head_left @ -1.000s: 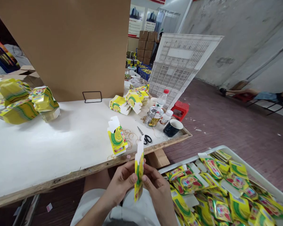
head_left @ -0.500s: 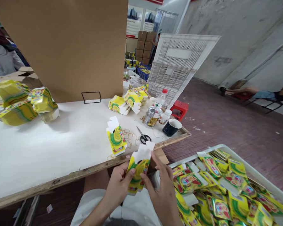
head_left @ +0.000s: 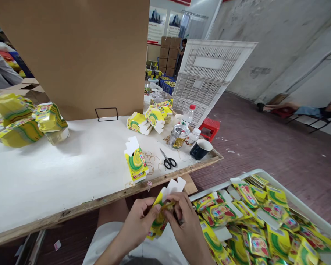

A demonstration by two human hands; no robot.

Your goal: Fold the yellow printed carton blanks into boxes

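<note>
Over my lap, just off the table's front edge, both my hands grip a yellow-green printed carton [head_left: 157, 225] with white flaps standing up at its top. My left hand [head_left: 139, 220] closes round its left side, thumb on the front. My right hand [head_left: 186, 221] has its fingers curled against the front and right side; whether they pinch anything else is hidden. On the table beyond stands a similar carton [head_left: 137, 165]. Loose rubber bands [head_left: 151, 162] and black-handled scissors [head_left: 169, 162] lie to its right.
A white tub [head_left: 260, 172] heaped with flat yellow packets [head_left: 277, 206] stands at right. Carton bundles [head_left: 22, 127] sit at the table's left. A dark mug [head_left: 200, 150], a tin [head_left: 178, 137] and bottles [head_left: 189, 115] line its right end. Behind rises a cardboard sheet [head_left: 99, 55].
The carton has dropped slightly and tilted in my hands. My right fingers, spread along its right edge before, have curled in over its front.
</note>
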